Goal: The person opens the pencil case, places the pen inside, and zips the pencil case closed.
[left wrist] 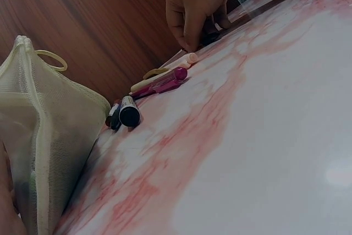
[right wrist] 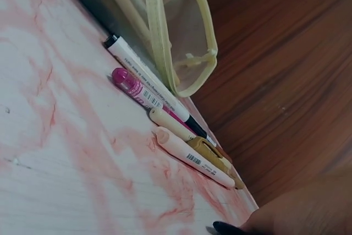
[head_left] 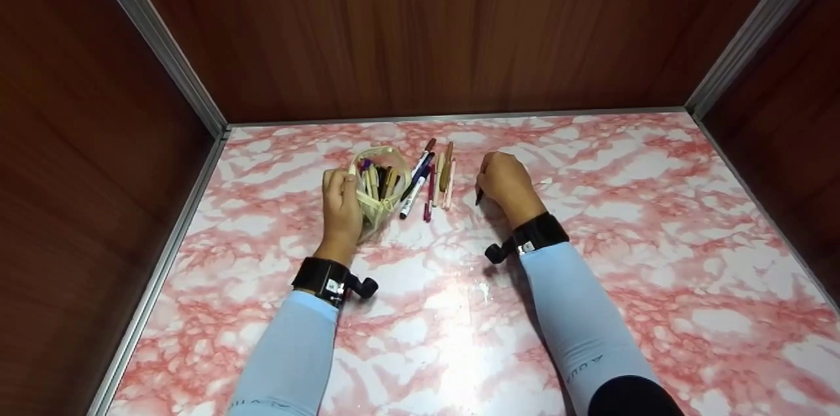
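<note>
My left hand (head_left: 342, 203) grips the near left rim of a pale yellow mesh pencil pouch (head_left: 374, 211), which stands unzipped with several pens (head_left: 380, 181) inside. To the right, my right hand (head_left: 505, 181) pinches a dark pen (head_left: 479, 196) down at the tabletop; most of that pen is hidden by the fingers. Between the hands lie several loose pens: a white marker (right wrist: 146, 75) with black ends, a magenta pen (head_left: 430, 196), a cream one (right wrist: 168, 122), a brown-gold one (right wrist: 212, 155) and a pale pink one (right wrist: 192, 157).
The tabletop (head_left: 446, 311) has a red and white marbled surface. Brown wood-look panels (head_left: 420, 29) rise at the back and both sides, with metal strips (head_left: 161, 42) along their corners. A black camera band (head_left: 325, 278) sits on each wrist.
</note>
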Available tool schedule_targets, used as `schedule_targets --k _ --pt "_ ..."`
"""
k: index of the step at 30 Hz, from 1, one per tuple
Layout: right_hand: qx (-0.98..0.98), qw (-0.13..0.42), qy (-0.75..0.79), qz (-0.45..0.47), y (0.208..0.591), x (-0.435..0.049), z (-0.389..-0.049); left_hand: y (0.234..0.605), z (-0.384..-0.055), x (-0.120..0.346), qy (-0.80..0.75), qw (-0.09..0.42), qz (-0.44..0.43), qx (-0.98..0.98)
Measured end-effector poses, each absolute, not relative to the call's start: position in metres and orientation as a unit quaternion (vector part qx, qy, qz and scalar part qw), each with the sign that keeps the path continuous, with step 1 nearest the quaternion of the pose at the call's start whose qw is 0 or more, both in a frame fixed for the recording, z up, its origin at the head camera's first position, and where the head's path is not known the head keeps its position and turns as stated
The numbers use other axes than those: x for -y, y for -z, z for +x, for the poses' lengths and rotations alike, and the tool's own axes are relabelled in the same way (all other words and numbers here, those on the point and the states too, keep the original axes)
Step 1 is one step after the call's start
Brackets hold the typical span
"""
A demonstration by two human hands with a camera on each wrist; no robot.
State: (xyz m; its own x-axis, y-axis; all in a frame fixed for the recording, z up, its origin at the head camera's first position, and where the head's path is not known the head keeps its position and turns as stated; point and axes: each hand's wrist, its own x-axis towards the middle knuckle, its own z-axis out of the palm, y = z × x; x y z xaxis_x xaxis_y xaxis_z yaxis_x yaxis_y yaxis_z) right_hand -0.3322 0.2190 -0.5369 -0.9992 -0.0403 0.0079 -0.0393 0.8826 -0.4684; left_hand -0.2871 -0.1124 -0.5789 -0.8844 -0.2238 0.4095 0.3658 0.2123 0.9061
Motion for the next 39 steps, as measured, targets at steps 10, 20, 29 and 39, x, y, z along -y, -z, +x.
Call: schedule_targets --k 10,20,29,39 --pt "-0.965 0.003 0.264 0.002 0.531 -0.215 -0.336 0.579 -0.287 0.115 0.617 0.239 -0.051 0.748" --pt "-0.895 -0.01 0.446 -0.007 0.525 -0.2 -0.333 0.579 -0.287 0.116 0.619 0.242 -0.053 0.745" --pt "-0.811 -0.062 0.581 -0.024 0.515 -0.169 -0.326 0.58 -0.288 0.117 0.616 0.236 -0.052 0.75" --pt "-0.779 -0.092 0.616 -0.078 0.515 -0.126 -0.311 0.582 -0.29 0.114 0.618 0.246 -0.061 0.744"
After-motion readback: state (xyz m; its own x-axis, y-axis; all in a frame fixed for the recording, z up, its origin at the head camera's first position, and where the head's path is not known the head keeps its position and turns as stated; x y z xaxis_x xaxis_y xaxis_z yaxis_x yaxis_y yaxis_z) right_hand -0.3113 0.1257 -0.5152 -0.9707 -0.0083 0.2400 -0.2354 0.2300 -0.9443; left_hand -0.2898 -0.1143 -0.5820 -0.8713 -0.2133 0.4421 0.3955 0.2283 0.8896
